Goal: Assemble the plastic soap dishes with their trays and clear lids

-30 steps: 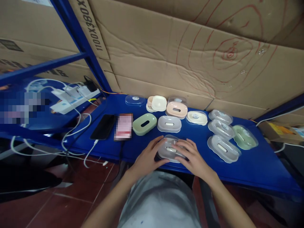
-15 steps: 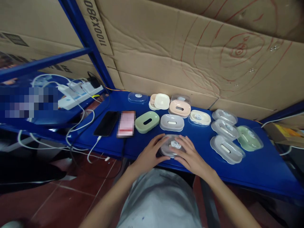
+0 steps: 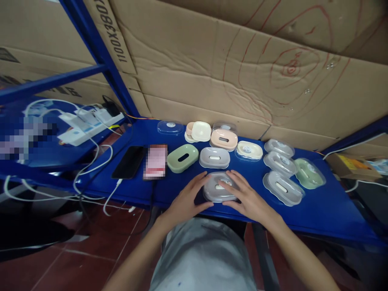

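A grey soap dish (image 3: 214, 188) with a clear lid, a round label and a pale bar in its slot lies at the table's front edge. My left hand (image 3: 189, 196) curves around its left end, thumb and fingers spread apart at the edges. Over the right end, my right hand (image 3: 242, 194) has fingertips on the lid and its thumb at the near side. Just behind stands a lidless grey soap dish (image 3: 207, 155), with a green soap dish (image 3: 174, 161) to its left.
Along the back are a clear lid (image 3: 169, 128), cream pieces (image 3: 201, 131), a peach soap dish (image 3: 232, 137) and a lidded cream dish (image 3: 256, 151). Several lidded dishes, including a green one (image 3: 309, 182), sit right. Left are two phones (image 3: 129, 161), cables and a power strip (image 3: 71, 136).
My left hand has eased slightly outward, and my right fingers have shifted across the lid, showing more of its top. The view has turned slightly, so the whole table appears moved left.
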`<state>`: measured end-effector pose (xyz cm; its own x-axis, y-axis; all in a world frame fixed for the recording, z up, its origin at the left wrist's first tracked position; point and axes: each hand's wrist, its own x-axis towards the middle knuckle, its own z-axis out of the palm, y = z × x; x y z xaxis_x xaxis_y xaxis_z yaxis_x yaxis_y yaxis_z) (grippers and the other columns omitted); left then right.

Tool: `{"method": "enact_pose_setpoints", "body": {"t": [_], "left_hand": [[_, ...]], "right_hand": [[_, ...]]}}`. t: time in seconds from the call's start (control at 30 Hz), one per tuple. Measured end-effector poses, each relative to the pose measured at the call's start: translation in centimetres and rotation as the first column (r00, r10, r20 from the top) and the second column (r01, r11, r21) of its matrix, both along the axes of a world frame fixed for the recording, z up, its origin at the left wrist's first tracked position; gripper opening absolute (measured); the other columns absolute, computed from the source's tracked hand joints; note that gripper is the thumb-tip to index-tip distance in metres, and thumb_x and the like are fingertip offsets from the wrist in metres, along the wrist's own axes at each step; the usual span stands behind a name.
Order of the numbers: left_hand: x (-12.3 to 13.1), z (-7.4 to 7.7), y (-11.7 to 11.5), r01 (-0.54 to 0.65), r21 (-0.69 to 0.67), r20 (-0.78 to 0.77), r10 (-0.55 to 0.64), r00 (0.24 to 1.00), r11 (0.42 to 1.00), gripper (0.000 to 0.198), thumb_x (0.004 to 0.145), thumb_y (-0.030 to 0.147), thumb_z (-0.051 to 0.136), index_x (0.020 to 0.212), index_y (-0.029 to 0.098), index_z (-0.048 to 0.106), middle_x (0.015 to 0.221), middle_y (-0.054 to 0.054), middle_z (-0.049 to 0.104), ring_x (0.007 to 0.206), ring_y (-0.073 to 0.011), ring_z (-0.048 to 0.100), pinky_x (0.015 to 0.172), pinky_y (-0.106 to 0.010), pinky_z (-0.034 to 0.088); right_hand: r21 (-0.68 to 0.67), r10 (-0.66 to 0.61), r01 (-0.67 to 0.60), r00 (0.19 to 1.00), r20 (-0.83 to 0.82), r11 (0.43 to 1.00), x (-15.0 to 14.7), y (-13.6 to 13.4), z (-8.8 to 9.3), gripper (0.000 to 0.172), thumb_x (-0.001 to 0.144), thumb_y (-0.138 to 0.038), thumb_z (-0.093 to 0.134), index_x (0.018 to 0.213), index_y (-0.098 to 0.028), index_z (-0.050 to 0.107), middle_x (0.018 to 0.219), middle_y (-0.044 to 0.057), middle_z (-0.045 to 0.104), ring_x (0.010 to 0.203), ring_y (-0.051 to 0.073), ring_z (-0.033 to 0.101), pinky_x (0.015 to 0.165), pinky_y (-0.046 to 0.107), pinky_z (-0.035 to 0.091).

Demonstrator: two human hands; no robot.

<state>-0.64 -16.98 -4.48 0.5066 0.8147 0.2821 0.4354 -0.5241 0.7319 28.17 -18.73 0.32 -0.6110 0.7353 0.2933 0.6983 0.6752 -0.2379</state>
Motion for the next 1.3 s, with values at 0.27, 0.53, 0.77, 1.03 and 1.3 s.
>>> {"method": "enact_pose_setpoints", "body": {"t": [0.27, 0.53, 0.77, 1.03, 1.3], "left_hand": [[-0.1, 0.5, -0.1, -0.009, -0.021, -0.018, 0.009, 1.000, 1.000, 0.064, 0.104, 0.037, 0.066, 0.163, 0.037, 0.038, 0.166, -0.007, 0.046, 0.153, -0.0263, 0.048, 0.128, -0.048, 0.043], [0.2, 0.4, 0.0, -0.035, 0.049, -0.034, 0.037, 0.999, 0.998, 0.041, 0.106, 0.035, 0.063, 0.147, 0.031, 0.060, 0.154, -0.009, 0.058, 0.140, -0.0260, 0.061, 0.120, -0.047, 0.052], [0.1, 0.5, 0.0, -0.041, 0.080, -0.031, 0.044, 0.999, 0.996, 0.036, 0.107, 0.033, 0.061, 0.142, 0.029, 0.064, 0.151, -0.010, 0.061, 0.136, -0.0251, 0.064, 0.117, -0.046, 0.055], [0.3, -0.1, 0.1, -0.047, 0.119, -0.044, 0.053, 0.998, 0.992, 0.030, 0.107, 0.033, 0.061, 0.136, 0.028, 0.067, 0.147, -0.009, 0.064, 0.134, -0.0258, 0.065, 0.115, -0.049, 0.056], [0.6, -0.3, 0.1, -0.065, 0.158, -0.061, 0.075, 0.995, 0.985, 0.027, 0.107, 0.032, 0.061, 0.131, 0.027, 0.070, 0.142, -0.009, 0.067, 0.129, -0.0257, 0.067, 0.112, -0.048, 0.058]], "right_hand": [[0.326, -0.436, 0.431, 0.898, -0.064, 0.841, 14.3, 5.5, 4.7, 0.067, 0.100, -0.066, 0.059, 0.154, -0.025, 0.060, 0.161, 0.018, 0.052, 0.148, 0.045, 0.050, 0.121, 0.068, 0.044], [0.231, -0.578, 0.581, 0.811, -0.091, 0.780, 21.7, 7.7, 1.9, 0.079, 0.092, -0.088, 0.047, 0.149, -0.034, 0.061, 0.150, 0.016, 0.061, 0.138, 0.049, 0.058, 0.105, 0.077, 0.050], [0.256, -0.579, 0.590, 0.806, -0.126, 0.766, 18.1, 0.5, 1.9, 0.045, 0.107, -0.053, 0.052, 0.141, -0.027, 0.066, 0.134, 0.016, 0.073, 0.129, 0.035, 0.067, 0.113, 0.051, 0.052], [0.238, -0.595, 0.596, 0.799, -0.088, 0.766, 16.2, -5.1, -4.2, 0.064, 0.104, -0.055, 0.059, 0.160, -0.026, 0.050, 0.159, 0.016, 0.054, 0.148, 0.038, 0.050, 0.121, 0.060, 0.044], [0.375, -0.625, 0.598, 0.778, -0.063, 0.708, 14.9, -5.8, -4.9, 0.056, 0.105, -0.038, 0.060, 0.160, -0.029, 0.050, 0.160, 0.012, 0.056, 0.151, 0.037, 0.048, 0.119, 0.058, 0.046]]}}
